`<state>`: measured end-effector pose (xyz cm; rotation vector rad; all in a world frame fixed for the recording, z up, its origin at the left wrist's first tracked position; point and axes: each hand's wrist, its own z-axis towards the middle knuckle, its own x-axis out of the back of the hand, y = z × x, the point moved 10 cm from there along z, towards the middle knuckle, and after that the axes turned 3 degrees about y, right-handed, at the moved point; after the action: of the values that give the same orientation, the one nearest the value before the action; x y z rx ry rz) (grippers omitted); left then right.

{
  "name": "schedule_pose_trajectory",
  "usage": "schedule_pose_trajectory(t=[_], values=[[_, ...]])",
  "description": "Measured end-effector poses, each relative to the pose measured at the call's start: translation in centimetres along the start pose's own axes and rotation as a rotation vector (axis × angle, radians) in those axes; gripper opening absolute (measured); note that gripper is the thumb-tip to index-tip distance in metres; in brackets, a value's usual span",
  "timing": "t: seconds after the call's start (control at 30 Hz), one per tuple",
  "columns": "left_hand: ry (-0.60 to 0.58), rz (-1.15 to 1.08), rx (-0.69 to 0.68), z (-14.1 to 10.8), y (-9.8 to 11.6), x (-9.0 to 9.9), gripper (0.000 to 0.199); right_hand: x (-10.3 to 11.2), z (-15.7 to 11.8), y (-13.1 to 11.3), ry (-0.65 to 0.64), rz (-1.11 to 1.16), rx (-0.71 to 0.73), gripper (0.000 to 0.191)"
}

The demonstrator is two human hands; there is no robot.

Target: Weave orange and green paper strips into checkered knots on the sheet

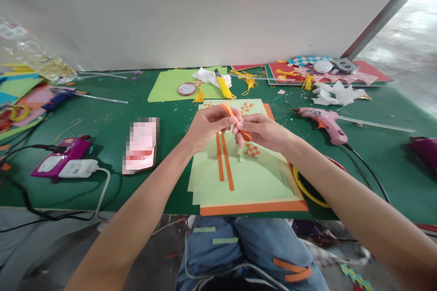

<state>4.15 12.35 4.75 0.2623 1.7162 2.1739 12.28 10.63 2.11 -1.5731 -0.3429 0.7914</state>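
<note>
Above a stack of pale green paper sheets [211, 191], my two hands meet at an orange paper strip [246, 136]. My left hand [210, 125] pinches it between thumb and fingers. From the other side, my right hand [262, 129] grips the same strip close to my left fingertips. Part of the strip is hidden by the fingers. Two flat orange strips [225, 159] lie on the green sheets below. Small orange-and-white woven paper pieces [253, 150] rest near my right hand, beside a short pale green strip [241, 153].
A pink glue gun [327, 122] lies to the right, near a yellow ring [303, 188]. On the left are a phone [141, 145] and a purple power strip [61, 157]. A yellow-handled cutter [223, 85], a tape roll [186, 88] and tassels [250, 83] sit at the back.
</note>
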Motion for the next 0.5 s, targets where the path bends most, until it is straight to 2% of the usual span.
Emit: schedule_pose_trajectory(t=[0.23,0.5], values=[[0.052,-0.018,0.012,0.0,0.0,0.4,0.015,0.1,0.0,0.1,0.019,-0.014,-0.010,0.022],[0.157,-0.088,-0.006,0.1,0.6,1.7,0.010,0.5,-0.1,0.6,0.041,0.030,-0.050,0.021]])
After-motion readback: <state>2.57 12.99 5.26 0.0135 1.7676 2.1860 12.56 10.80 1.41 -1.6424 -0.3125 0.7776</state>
